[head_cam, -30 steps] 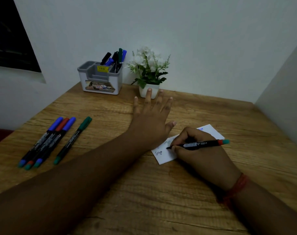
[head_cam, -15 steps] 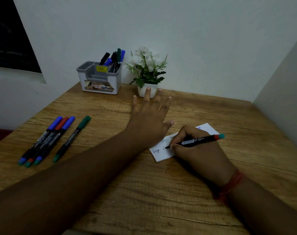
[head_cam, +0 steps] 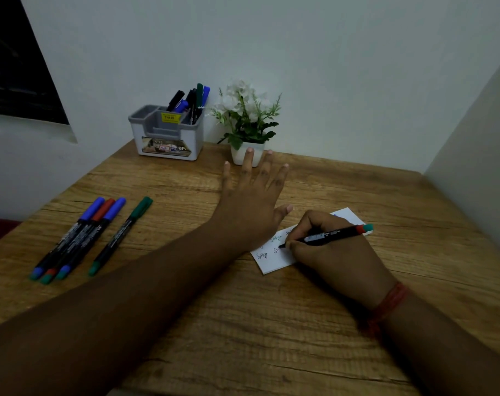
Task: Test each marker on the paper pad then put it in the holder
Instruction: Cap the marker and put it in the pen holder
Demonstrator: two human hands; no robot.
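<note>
One marker (head_cam: 326, 236) is pinched in the right hand (head_cam: 329, 247), right of centre in the frame, its tip pressed to the paper pad (head_cam: 267, 262). The pad is pinned by the heel of the left hand (head_cam: 251, 207), whose fingers are spread flat. If that pressure is eased, the small pad could be dragged by the tip and the stroke smeared. Four markers (head_cam: 80, 238) wait at the left on the surface (head_cam: 243, 324); the holder (head_cam: 168, 135), upper centre, could be tipped by a careless drop.

Open wooden desk (head_cam: 271, 324) at near edge, four markers (head_cam: 83, 238) lying left, holder (head_cam: 168, 138) and potted plant (head_cam: 247, 124) against back wall, left forearm (head_cam: 128, 295) crossing the middle
</note>
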